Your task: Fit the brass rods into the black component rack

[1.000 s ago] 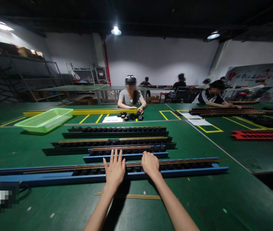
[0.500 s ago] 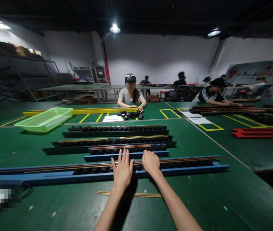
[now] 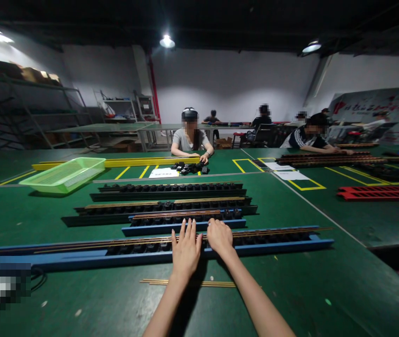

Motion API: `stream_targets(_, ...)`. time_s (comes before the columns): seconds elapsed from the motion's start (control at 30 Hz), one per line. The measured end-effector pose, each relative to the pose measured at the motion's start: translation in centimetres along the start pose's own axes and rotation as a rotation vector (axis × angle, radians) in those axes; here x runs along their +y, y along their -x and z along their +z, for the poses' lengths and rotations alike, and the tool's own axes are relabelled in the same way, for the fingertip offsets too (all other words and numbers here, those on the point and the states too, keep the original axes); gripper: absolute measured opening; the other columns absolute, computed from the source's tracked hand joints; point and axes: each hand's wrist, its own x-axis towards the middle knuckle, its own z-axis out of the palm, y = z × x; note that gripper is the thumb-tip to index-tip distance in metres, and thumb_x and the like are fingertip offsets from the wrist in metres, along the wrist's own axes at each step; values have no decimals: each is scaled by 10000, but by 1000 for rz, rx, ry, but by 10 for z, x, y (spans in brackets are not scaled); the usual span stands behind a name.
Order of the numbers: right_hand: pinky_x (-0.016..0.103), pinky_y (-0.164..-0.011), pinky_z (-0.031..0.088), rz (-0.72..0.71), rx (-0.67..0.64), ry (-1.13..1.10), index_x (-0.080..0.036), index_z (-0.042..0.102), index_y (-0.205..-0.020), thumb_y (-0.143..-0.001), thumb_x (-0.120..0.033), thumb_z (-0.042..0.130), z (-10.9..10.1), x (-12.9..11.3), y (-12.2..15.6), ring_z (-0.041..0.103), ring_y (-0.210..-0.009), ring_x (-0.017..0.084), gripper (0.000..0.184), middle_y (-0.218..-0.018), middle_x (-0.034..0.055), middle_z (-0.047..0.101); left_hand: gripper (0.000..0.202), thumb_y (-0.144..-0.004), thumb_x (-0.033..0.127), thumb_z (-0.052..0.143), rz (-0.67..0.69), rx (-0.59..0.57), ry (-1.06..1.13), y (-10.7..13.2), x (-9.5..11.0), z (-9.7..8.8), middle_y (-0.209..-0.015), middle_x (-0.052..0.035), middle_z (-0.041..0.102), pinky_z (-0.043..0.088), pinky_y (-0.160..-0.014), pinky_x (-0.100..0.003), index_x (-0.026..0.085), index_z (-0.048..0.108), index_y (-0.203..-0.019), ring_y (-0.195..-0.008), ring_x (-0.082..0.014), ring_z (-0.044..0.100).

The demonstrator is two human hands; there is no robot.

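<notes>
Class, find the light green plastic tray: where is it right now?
The light green plastic tray sits far left in the head view, just before a long yellow bar, left of the far black rail.

White walls (image 3: 234,79), dark ceiling (image 3: 220,23), lit ceiling lamp (image 3: 167,42); steel shelving (image 3: 34,93) left (cardboard boxes (image 3: 22,70) on top).

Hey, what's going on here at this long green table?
A person has their left hand and right hand on a long blue rail holding black blocks and thin brass rods. Loose brass rods lie on the green mat nearby. A co-worker sits across the table.
</notes>
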Motion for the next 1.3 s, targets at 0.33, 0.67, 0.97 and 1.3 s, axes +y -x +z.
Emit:
stream_targets(0.33,298,-807,425,-7,-7,3,-161,597,-1061,-935,-213,333,0,2,1,622,-994,212,298,-1031,120,674,467,-953,265,244,70,12,141,4,21,6,-1452,-6,427,213,-1140,-499,274,408,-1390,-1385,-175,318)
stream_targets(0.67,297,-796,425,-7,-16,7,-159,597,-1047,-943,-224,325,1,2,0,623,-986,210,298,-1033,120,673,414,-943,232,280,135,41,167,-12,17,9,-1273,-82,616,341,-1055,-443,182,579,-1225,-1252,-204,493)
stream_targets(0.97,293,-800,406,-14,-13,12,-184,582,-1054,-944,-209,318,2,3,-1,615,-989,196,287,-1026,93,676,391,-959,213,261,147,76,178,-11,18,12,-830,-47,690,392,-821,-352,197,643,-875,-828,-172,611)
stream_targets(1.3,288,-843,377,-90,18,15,-184,578,-1081,-967,-223,281,-1,5,4,585,-1006,189,320,-1033,80,666,401,-963,228,269,117,93,147,-11,20,12,-774,-43,664,342,-749,-351,191,631,-794,-785,-174,586)
